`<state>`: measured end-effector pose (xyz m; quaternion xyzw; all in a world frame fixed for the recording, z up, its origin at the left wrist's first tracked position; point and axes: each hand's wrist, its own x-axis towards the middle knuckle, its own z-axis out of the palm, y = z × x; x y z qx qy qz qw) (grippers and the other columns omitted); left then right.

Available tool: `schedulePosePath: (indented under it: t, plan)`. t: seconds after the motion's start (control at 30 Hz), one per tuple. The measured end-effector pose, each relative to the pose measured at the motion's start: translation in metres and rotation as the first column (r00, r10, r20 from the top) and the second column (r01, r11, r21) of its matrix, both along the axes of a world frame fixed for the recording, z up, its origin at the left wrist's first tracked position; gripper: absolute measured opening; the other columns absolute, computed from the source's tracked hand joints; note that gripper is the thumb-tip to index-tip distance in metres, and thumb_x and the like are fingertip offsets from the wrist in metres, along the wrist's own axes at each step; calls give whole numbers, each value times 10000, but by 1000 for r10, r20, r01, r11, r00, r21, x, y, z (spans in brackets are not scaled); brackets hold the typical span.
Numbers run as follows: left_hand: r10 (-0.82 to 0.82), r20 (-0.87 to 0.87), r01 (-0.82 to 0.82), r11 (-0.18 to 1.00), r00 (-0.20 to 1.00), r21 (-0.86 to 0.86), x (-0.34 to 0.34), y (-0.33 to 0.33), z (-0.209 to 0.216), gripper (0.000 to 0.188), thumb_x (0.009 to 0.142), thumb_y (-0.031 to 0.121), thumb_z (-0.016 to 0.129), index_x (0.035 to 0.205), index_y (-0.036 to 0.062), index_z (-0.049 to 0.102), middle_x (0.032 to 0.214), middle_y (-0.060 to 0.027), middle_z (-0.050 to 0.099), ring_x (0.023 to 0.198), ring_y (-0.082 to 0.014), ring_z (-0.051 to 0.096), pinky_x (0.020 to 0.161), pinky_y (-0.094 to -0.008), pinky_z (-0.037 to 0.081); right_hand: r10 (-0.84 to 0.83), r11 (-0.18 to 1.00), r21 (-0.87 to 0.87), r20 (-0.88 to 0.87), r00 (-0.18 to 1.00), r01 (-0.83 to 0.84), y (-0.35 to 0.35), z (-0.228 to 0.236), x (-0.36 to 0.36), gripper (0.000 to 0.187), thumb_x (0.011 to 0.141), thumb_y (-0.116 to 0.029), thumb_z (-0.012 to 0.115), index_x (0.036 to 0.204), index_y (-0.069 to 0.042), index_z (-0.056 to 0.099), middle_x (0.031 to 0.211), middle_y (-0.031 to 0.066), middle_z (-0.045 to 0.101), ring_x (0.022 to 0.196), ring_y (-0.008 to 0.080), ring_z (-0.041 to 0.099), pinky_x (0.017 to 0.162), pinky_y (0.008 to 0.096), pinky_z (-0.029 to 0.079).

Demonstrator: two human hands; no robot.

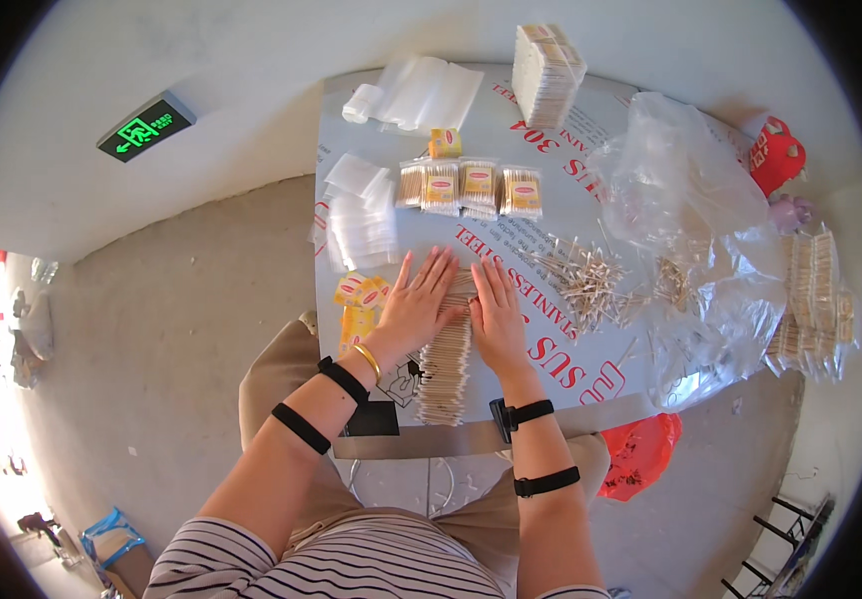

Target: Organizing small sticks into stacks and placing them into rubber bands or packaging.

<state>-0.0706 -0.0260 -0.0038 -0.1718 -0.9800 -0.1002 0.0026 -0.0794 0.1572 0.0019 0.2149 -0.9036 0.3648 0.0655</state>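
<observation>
A long row of cotton swabs [444, 374] lies side by side on the table, running toward its near edge. My left hand [417, 304] rests along the left of the row's far end, fingers stretched out. Along the right side of that end lies my right hand [498, 321], its fingers also straight. Both thumbs reach in over the swabs, and the hands partly cover the far end. Yellow printed paper labels [357, 324] are just left of my left hand. To the right of my right hand spreads a loose pile of cotton swabs [590, 285].
Beyond my hands are filled swab packs [479, 182] and flat clear bags [363, 228]. At the table's [551, 225] far side are clear plastic sheets [431, 92] and a tall stack of packs [547, 80]. A big clear bag [685, 175] and bundled swabs [812, 299] occupy the right.
</observation>
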Motion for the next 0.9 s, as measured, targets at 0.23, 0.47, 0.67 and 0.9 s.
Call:
schedulePosePath:
  t: [0.23, 0.47, 0.67, 0.9]
  plan:
    - [-141, 8, 141, 984, 990, -106, 0, -6, 5, 804, 991, 620, 330, 1562, 60, 254, 1636, -94, 232, 1531, -217, 144, 1232, -524, 19, -104, 983, 149, -42, 994, 109, 11, -11, 5, 544, 949, -85, 494, 1478, -10, 391, 1531, 143, 404, 1445, 320, 338, 1207, 460, 257]
    - [-120, 4, 119, 974, 993, -194, -9, -2, 10, 820, 988, 645, 308, 1561, 60, 262, 1628, -92, 257, 1530, -213, 149, 1225, -550, 3, -150, 976, 152, -61, 987, 157, 9, -10, 8, 556, 927, -76, 498, 1470, -12, 397, 1524, 137, 414, 1442, 291, 350, 1212, 438, 262]
    - [-204, 16, 203, 958, 979, -200, -6, -7, 15, 839, 975, 666, 319, 1552, 59, 285, 1620, -95, 277, 1527, -219, 165, 1224, -549, -6, -177, 975, 125, -52, 983, 182, 11, -13, 9, 547, 916, -73, 498, 1453, -6, 419, 1517, 138, 426, 1435, 296, 358, 1210, 439, 269]
    - [-190, 26, 192, 967, 981, -170, -9, -11, 18, 840, 974, 638, 378, 1553, 39, 265, 1617, -130, 269, 1523, -240, 181, 1222, -547, -5, -184, 972, 134, -64, 981, 191, 7, -15, 8, 545, 917, -80, 501, 1453, -13, 425, 1517, 131, 429, 1432, 286, 364, 1210, 435, 271]
